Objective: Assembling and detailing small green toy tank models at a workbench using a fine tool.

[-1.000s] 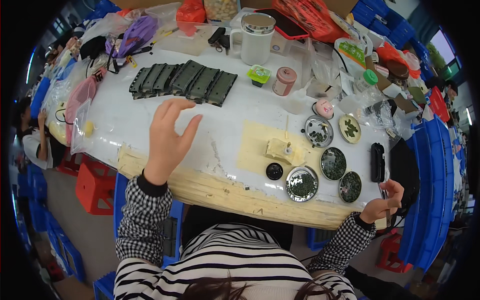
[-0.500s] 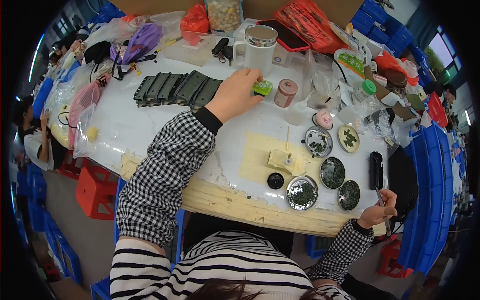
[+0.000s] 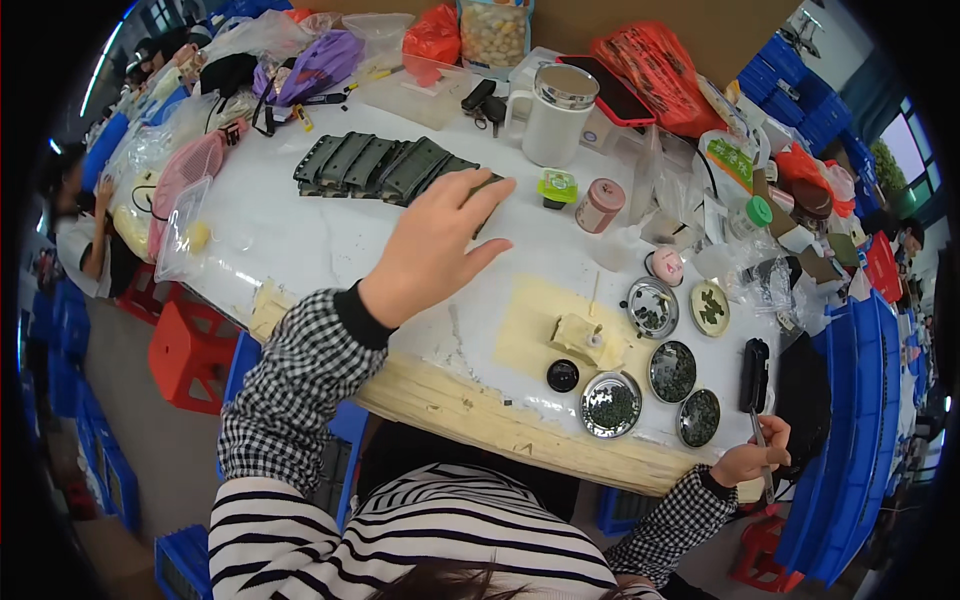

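Our left hand point(image 3: 436, 245) — fingers spread, thumb apart — hangs over surface point(image 3: 265, 225); row of dark green slabs point(image 3: 352, 164) lies just beyond, right end partly hidden by fingers, touch unclear to us. Our right hand point(image 3: 748, 462) grasps metal tweezers point(image 3: 758, 430) near black case point(image 3: 756, 372); green-filled dishes point(image 3: 612, 434) sit between hands.

Dark green slabs point(image 3: 400, 168): at 11 o'clock from view centre, flat on the white tabletop point(image 3: 270, 225). Long, narrow, edges notched; set side by side in a row running 9 to 3 o'clock, each slanted toward 1. Row's 3 o'clock end partly hidden; count uncertain. Slim grey metal tool point(image 3: 759, 430): at 4 o'clock, gripped mid-length, pointing near 12; tip detail too small to read.
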The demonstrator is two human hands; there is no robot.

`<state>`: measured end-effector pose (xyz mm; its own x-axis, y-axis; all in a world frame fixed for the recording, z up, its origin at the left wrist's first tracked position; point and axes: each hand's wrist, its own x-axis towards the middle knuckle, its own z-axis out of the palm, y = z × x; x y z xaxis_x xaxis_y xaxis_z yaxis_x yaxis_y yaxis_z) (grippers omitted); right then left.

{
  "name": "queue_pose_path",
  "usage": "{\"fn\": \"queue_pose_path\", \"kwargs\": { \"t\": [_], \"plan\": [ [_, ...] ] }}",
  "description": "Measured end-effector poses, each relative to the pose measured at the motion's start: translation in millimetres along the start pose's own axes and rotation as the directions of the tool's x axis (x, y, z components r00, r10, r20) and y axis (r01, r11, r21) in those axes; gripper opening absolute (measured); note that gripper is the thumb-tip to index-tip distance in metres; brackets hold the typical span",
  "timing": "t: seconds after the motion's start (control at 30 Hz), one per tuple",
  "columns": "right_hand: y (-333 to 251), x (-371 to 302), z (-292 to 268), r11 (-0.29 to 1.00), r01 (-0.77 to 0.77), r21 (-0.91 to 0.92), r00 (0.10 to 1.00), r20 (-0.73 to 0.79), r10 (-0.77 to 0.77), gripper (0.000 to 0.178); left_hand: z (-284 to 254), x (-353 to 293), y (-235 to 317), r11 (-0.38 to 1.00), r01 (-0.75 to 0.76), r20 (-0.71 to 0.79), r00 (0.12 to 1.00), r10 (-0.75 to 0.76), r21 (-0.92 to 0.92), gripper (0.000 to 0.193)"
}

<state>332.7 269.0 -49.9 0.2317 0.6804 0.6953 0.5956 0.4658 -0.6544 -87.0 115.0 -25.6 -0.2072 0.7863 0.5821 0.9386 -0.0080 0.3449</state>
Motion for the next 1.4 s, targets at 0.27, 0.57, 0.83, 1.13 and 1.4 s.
{"fn": "queue_pose_path", "kwargs": {
  "t": [0.27,0.57,0.83,1.13,1.4],
  "plan": [
    [2.1,1.7,-1.8,1.0,-0.021,-0.01,1.0,-0.003,0.021,0.087,-102.3,-246.5,-56.5,0.621,0.725,-0.601,0.364,-0.712,-0.297,0.03],
    [-28.3,-6.8,-15.9,0.978,0.207,-0.026,0.958,0.207,-0.197,0.058,-85.4,-165.9,-50.0,0.83,0.536,-0.59,0.623,-0.514,-0.157,0.018],
    [-60.3,-27.1,-14.1,0.974,0.187,0.129,0.865,0.449,-0.226,0.033,9.6,0.6,-63.8,0.97,0.126,-0.086,0.99,-0.11,0.206,0.029],
    [-57.7,-26.8,-15.7,0.974,0.18,0.138,0.862,0.455,-0.224,0.035,45.1,25.4,-62.6,0.944,0.066,0.019,0.997,-0.076,0.324,0.039],
    [-59.3,-28.3,-17.2,0.978,0.17,0.122,0.841,0.499,-0.208,0.038,62.6,29.8,-49.0,0.918,-0.013,0.143,0.989,-0.048,0.397,0.026]
  ]
}}
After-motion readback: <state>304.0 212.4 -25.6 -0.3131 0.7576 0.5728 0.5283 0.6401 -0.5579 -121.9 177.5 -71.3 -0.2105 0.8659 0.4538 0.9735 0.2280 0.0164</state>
